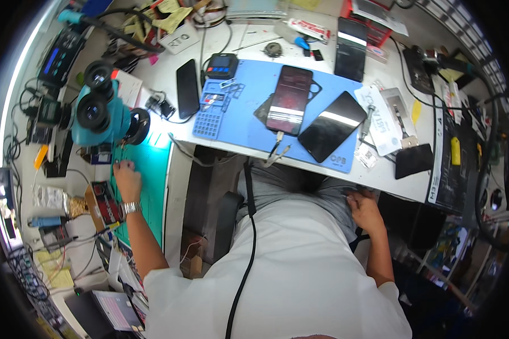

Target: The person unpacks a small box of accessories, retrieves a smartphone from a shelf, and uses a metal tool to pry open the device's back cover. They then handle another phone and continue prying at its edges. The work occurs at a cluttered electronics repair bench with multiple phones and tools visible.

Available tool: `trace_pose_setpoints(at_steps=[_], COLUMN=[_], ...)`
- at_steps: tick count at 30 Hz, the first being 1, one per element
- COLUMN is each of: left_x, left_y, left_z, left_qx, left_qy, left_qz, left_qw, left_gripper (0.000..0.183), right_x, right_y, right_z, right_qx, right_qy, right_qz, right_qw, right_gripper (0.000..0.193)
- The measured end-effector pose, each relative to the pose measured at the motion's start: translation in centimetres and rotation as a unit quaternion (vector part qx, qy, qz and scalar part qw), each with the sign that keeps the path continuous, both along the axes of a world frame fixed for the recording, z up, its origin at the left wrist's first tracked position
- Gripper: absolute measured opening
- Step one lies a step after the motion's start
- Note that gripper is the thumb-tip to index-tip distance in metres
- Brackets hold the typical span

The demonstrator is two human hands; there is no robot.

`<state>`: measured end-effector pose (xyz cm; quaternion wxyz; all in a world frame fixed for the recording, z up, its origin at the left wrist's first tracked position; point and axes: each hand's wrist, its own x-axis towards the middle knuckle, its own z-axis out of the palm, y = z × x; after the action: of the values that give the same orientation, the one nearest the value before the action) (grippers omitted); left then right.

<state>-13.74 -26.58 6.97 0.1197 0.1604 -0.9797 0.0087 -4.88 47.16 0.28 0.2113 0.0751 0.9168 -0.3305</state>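
My left hand (127,179), with a metal watch at its wrist, rests on the green mat (147,206) beside the teal microscope (100,127). Its fingers are curled in; anything between them is too small to make out. My right hand (366,210) lies on my right thigh with loosely spread fingers and holds nothing. On the blue work mat (240,121), a phone (290,101) with a dark reddish lit screen has a cable (279,137) at its lower end. A black phone (332,127) lies tilted beside it, partly over the mat's edge.
More dark phones lie at the mat's left (188,89) and upper right (350,50). A small black device (221,66) sits at the mat's corner. To the right are a white card (379,121) and a dark panel (414,161). A red-black box (103,203) stands beside my left wrist.
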Motion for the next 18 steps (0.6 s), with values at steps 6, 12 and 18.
trace_pose_setpoints(at_steps=[6, 12, 18], left_x=[3.3, 2.8, 0.8], left_y=[16.7, 34.6, 40.5], left_z=[4.9, 4.9, 5.9], left_qx=[0.378, 0.652, 0.595], left_qy=[0.008, -0.036, -0.088], left_qz=[-0.005, -0.237, -0.368], left_qw=[0.926, 0.719, 0.709], left_gripper=[0.01, 0.031, 0.032], right_x=[0.2, -4.7, -5.6], right_y=[-2.9, -10.0, -11.5], right_z=[10.4, 14.0, 12.4], right_qx=[-0.254, -0.292, -0.254], right_qy=[0.069, 0.302, 0.379], right_qz=[0.042, 0.097, 0.113], right_qw=[0.964, 0.902, 0.883], right_gripper=[0.028, 0.036, 0.029])
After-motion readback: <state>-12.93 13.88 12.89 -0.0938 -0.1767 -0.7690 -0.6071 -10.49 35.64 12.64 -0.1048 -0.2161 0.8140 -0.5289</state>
